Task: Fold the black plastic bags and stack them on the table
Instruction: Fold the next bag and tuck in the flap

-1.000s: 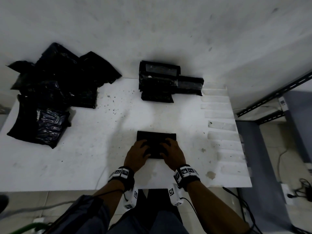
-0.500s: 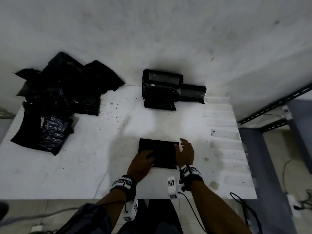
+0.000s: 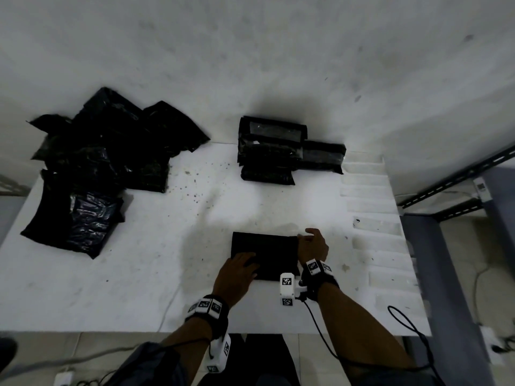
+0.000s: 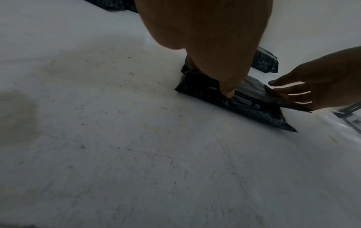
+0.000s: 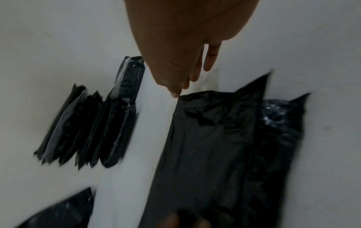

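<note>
A folded black bag (image 3: 267, 253) lies flat on the white table (image 3: 156, 274) near its front edge. My left hand (image 3: 241, 270) presses straight fingers (image 4: 227, 92) on the left part of the folded black bag (image 4: 254, 108). My right hand (image 3: 313, 245) stands on edge at the bag's right side. Its straight, spread fingers (image 4: 293, 96) touch the slightly raised right edge. In the blurred right wrist view the straight right fingers (image 5: 175, 77) show with nothing held. A stack of folded bags (image 3: 273, 151) leans on the wall at the back. A loose pile of unfolded bags (image 3: 94, 174) covers the table's left.
The stack of folded bags (image 5: 87, 131) also shows in the right wrist view. Pale rectangular strips (image 3: 373, 227) run along the table's right side. A dark metal shelf frame (image 3: 457, 188) stands to the right, and cables (image 3: 409, 327) hang past the front edge.
My right hand slid off the top of the folded bag to its right edge and turned on its side. The left hand stayed pressing on the bag's left part.
</note>
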